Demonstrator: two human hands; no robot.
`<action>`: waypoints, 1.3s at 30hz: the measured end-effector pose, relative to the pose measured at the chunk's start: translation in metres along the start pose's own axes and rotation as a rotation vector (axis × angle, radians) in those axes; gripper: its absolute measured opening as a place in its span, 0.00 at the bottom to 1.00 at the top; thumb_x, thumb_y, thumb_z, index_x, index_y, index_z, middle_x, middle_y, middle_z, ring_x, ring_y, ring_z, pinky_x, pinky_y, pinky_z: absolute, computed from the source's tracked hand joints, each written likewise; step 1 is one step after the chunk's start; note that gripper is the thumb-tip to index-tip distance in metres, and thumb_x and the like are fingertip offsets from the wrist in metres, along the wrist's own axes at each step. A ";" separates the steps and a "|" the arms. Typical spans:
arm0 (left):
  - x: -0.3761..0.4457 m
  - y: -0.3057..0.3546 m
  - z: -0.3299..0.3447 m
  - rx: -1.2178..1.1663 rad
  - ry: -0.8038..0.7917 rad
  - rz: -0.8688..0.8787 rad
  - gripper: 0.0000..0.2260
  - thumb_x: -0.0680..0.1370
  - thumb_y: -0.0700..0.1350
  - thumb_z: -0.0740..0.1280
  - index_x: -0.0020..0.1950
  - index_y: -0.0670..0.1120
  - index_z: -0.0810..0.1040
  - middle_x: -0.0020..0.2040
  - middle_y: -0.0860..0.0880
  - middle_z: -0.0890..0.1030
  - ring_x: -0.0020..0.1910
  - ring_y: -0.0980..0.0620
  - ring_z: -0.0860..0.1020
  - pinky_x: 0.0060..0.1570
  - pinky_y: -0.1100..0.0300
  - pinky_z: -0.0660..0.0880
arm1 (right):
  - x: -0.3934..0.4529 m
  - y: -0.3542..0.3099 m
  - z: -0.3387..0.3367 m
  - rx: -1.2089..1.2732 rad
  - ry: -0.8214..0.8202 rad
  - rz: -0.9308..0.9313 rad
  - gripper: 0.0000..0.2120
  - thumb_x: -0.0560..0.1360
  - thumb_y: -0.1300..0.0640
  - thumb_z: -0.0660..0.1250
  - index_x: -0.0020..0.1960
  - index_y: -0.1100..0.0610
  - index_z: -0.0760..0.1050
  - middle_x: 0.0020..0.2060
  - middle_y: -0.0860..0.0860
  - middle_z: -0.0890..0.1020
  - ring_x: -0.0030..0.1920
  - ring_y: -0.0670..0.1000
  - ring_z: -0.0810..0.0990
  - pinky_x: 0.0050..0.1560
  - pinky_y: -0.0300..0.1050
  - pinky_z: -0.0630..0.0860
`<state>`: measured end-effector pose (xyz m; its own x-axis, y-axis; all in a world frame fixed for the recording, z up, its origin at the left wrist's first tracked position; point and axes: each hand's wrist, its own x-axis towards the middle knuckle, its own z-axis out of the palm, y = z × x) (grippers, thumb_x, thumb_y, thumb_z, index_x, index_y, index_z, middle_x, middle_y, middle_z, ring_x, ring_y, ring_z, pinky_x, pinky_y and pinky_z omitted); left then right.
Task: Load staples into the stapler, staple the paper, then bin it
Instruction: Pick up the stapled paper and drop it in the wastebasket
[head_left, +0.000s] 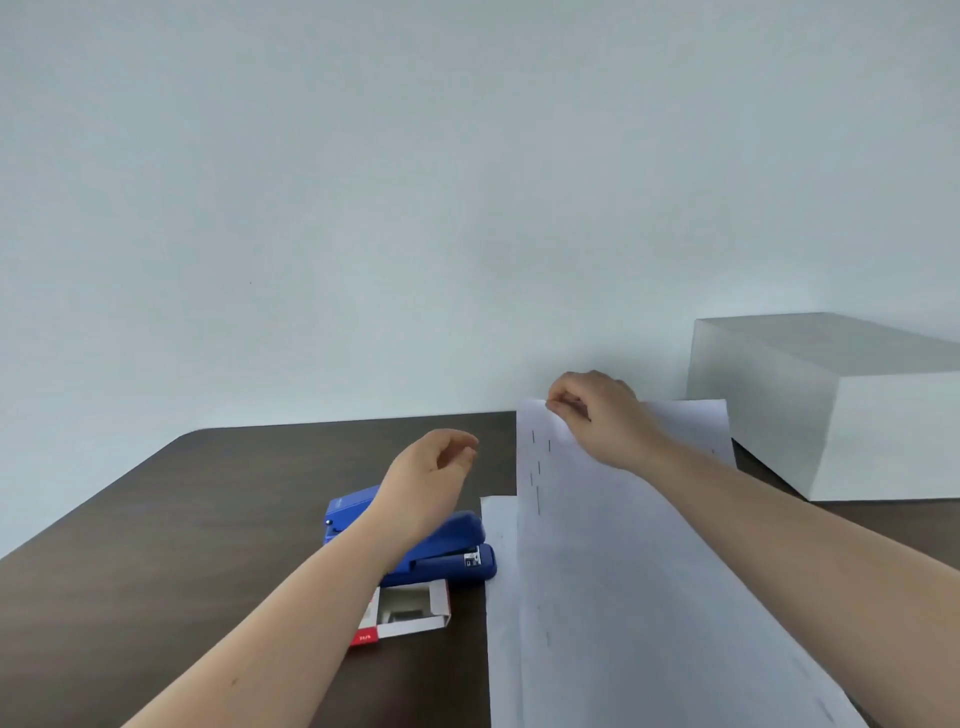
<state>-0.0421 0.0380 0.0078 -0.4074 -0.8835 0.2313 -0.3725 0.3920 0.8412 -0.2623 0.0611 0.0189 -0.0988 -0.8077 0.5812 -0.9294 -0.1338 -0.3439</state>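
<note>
A blue stapler (441, 551) lies on the dark table, partly hidden by my left forearm. In front of it sits a small red and white staple box (410, 613), open, with staples inside. My right hand (597, 415) pinches the far top corner of a white paper sheet (613, 571) and lifts it off the table; several staples show along its left edge. Another white sheet (498, 597) lies flat beneath it. My left hand (431, 473) hovers above the stapler, fingers loosely curled, holding nothing.
A large white box (841, 410) stands at the back right against the pale wall. The dark brown table (182, 545) stretches to the left, with a rounded far left corner.
</note>
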 end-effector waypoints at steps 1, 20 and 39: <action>-0.004 0.004 0.002 -0.008 -0.018 -0.015 0.12 0.80 0.43 0.59 0.62 0.50 0.75 0.58 0.51 0.80 0.57 0.53 0.77 0.62 0.54 0.74 | 0.000 -0.005 -0.007 0.009 0.003 -0.013 0.06 0.78 0.59 0.61 0.45 0.57 0.76 0.35 0.43 0.76 0.42 0.49 0.72 0.48 0.42 0.63; -0.059 0.046 0.003 -0.413 -0.108 -0.190 0.13 0.78 0.50 0.66 0.49 0.41 0.84 0.45 0.43 0.87 0.46 0.44 0.85 0.53 0.51 0.80 | -0.024 -0.064 -0.059 0.046 -0.018 -0.056 0.06 0.79 0.57 0.61 0.48 0.56 0.77 0.43 0.52 0.82 0.48 0.52 0.73 0.52 0.44 0.67; -0.087 0.092 -0.015 -0.645 0.033 -0.020 0.10 0.79 0.45 0.64 0.49 0.42 0.83 0.49 0.43 0.86 0.52 0.47 0.83 0.57 0.54 0.77 | -0.091 -0.126 -0.081 0.836 -0.430 0.334 0.20 0.71 0.54 0.73 0.61 0.50 0.73 0.48 0.47 0.82 0.48 0.43 0.81 0.44 0.40 0.79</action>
<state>-0.0277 0.1472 0.0723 -0.3757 -0.9006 0.2186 0.2001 0.1514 0.9680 -0.1652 0.1977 0.0690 -0.0189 -0.9948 0.1005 -0.3118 -0.0896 -0.9459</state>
